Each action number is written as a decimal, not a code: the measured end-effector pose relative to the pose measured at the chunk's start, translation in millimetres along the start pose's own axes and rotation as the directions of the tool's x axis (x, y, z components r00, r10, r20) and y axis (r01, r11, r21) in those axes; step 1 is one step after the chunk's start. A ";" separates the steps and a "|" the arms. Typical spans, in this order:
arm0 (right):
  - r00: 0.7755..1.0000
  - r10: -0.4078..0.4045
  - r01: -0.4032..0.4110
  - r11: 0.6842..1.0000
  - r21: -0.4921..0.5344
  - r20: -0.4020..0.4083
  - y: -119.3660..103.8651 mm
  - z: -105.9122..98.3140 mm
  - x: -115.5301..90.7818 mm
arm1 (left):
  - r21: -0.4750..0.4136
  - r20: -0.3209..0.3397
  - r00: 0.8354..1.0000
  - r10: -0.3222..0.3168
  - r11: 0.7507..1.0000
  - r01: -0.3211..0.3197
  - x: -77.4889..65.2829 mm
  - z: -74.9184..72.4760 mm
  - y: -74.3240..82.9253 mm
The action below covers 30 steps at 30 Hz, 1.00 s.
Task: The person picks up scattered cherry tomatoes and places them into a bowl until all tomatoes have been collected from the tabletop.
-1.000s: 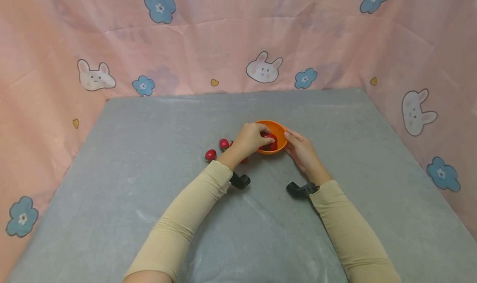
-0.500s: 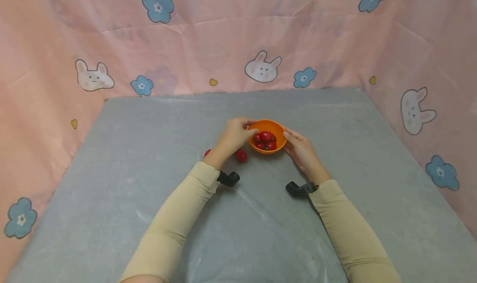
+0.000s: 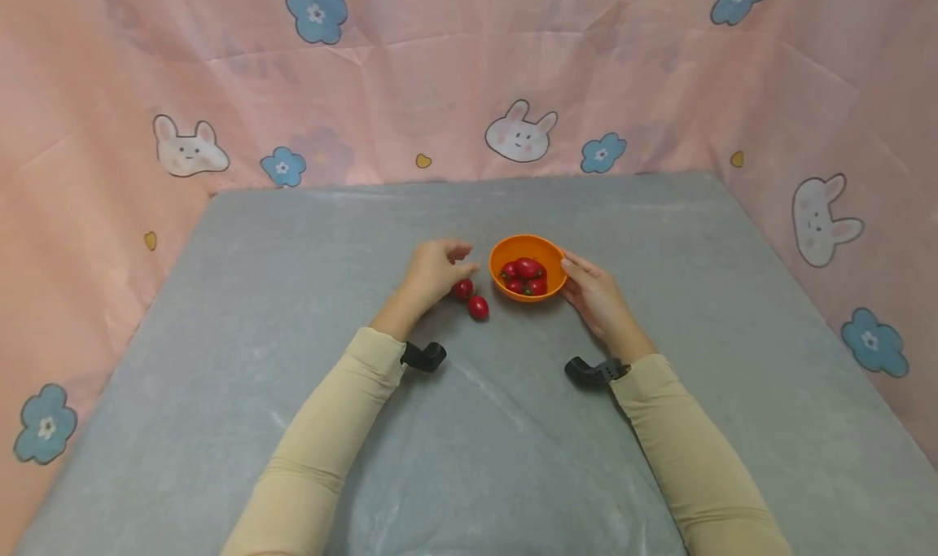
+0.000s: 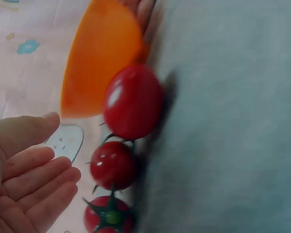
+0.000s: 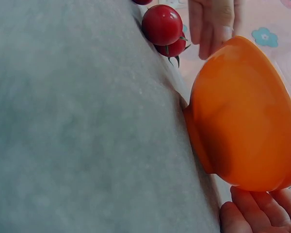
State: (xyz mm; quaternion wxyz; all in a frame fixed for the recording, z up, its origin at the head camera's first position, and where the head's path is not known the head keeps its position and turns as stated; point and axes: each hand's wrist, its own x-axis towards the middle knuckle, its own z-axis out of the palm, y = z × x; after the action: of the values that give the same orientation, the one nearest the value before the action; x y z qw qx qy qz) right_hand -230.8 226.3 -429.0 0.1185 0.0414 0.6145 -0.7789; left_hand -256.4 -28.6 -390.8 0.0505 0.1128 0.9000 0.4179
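An orange bowl [image 3: 506, 252] stands on the table with several red cherry tomatoes [image 3: 525, 269] inside. My right hand [image 3: 597, 302] holds it at its right side, thumb at the rim and fingers along the outer wall [image 5: 247, 121]. Left of the bowl, my left hand [image 3: 428, 275] hovers by the loose tomatoes, its thumb and fingers apart with nothing between them. One loose tomato [image 3: 479, 308] lies nearest the bowl, and another [image 3: 462, 289] sits just behind it. A third tomato [image 4: 109, 216] with a green stem star shows in the left wrist view, mostly hidden by the hand in the head view.
A grey cloth [image 3: 469, 458] covers the table. Pink curtains [image 3: 410, 84] printed with rabbits and flowers enclose its back and sides. Each wrist carries a black camera mount [image 3: 425, 356].
My left hand has come out of the bowl and moved left to the loose tomatoes, uncovering the ones in the bowl. My right hand has stayed on the bowl.
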 end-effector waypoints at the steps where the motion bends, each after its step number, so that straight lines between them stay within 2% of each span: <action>1: 1.000 -0.003 0.003 1.000 0.000 0.002 -0.2 0.4 0.1 | 0.003 0.010 1.000 0.001 1.000 -0.001 -2.3 0.8 -1.1; 5: 1.000 -0.008 0.008 1.000 -0.002 0.005 -1.2 1.5 0.4 | -0.007 0.045 0.999 0.001 1.000 -0.001 -11.5 4.9 -5.5; 13: 1.000 -0.011 0.011 1.000 0.006 0.004 -0.6 0.2 -0.1 | 0.007 0.046 0.999 0.026 1.000 -0.027 -21.2 10.2 -6.9; 27: 1.000 -0.023 0.023 1.000 -0.003 0.005 1.9 -0.7 -0.7 | 0.059 0.015 0.999 0.047 0.997 -0.048 -22.8 13.0 -8.4; 30: 1.000 -0.023 0.023 1.000 0.004 0.004 1.7 -0.4 -0.3 | 0.103 0.015 0.999 0.045 0.994 -0.047 -22.1 12.8 -7.5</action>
State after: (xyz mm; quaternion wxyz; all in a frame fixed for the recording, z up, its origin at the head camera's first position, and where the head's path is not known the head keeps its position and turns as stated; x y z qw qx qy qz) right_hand -230.1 226.4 -430.7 0.1106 0.0330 0.6131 -0.7815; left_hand -233.8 -29.2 -404.9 0.0408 0.1386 0.9172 0.3712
